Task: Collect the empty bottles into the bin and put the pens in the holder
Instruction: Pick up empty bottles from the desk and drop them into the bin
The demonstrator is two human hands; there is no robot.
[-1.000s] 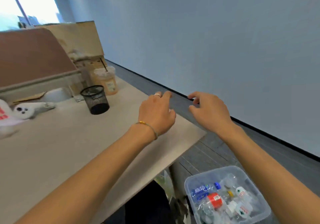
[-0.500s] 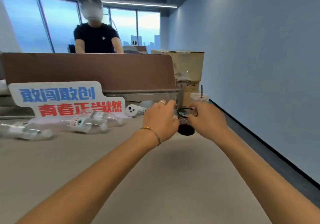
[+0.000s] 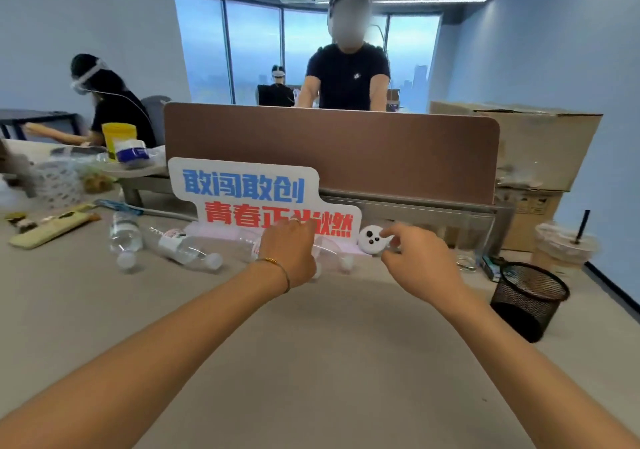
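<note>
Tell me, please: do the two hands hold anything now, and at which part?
Nothing is visibly held. The left hand and the right hand hover with loosely curled fingers over the desk, near the lying plastic bottles; no grip shows.

both hands outstretched, fingers curled

Two clear bottles lie on the counter; black mesh holder stands upright at right.
</note>
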